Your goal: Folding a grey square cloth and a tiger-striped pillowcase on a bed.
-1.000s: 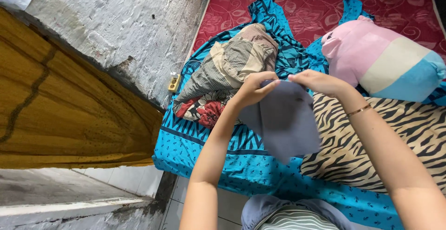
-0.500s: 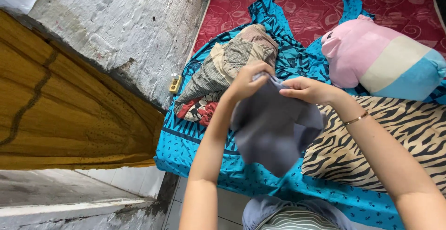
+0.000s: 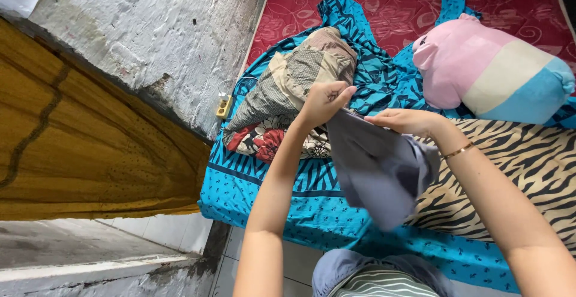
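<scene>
A rough whitewashed wall [image 3: 150,27] stands on the left, with a mustard-yellow curtain [image 3: 78,147] hanging beside it. Below lies a pale tiled floor [image 3: 180,234]. A mattress [image 3: 408,3] in red floral cover carries a blue patterned sheet [image 3: 264,195]. Daylight is bright.

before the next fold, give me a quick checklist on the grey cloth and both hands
1. Left hand has a hold on the grey cloth: ok, fingers closed on its top edge.
2. Right hand has a hold too: ok, it pinches the same edge further along.
3. Cloth hangs flat: not ok, the lower part is bunched and doubled over.
4. Cloth is clear of the bed: ok, it hangs in the air above the blue sheet.
5. Room to lay it down: cannot tell, the zebra print cloth and the patterned pile take up much of the near bed.
6. Plush toy out of the way: ok, it lies beyond the hands.
</scene>
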